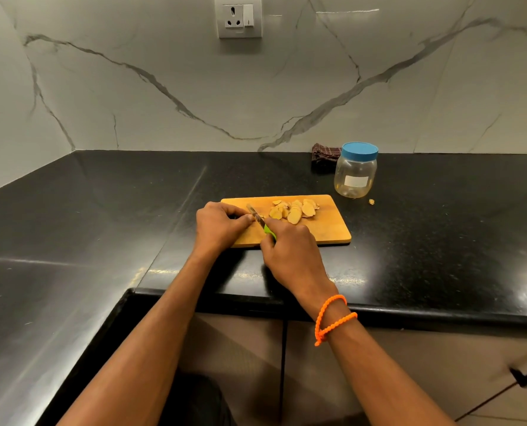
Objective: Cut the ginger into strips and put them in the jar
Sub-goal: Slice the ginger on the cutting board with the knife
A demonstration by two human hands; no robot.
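The right hand [288,253] grips a green-handled knife [260,222], blade down on the cutting board [329,229]; the left hand [220,224] pinches a small ginger piece at the blade; ginger slices [296,210] lie heaped mid-board — the lidded jar [356,170], its white label blank, stands just beyond the board's far right corner; bare black counter [440,226] stretches right.

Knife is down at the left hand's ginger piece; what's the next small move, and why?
Probably press the knife through the piece pinched by the left hand; the right hand grips its green handle. The ginger slices aren't strips yet, and the jar is capped.
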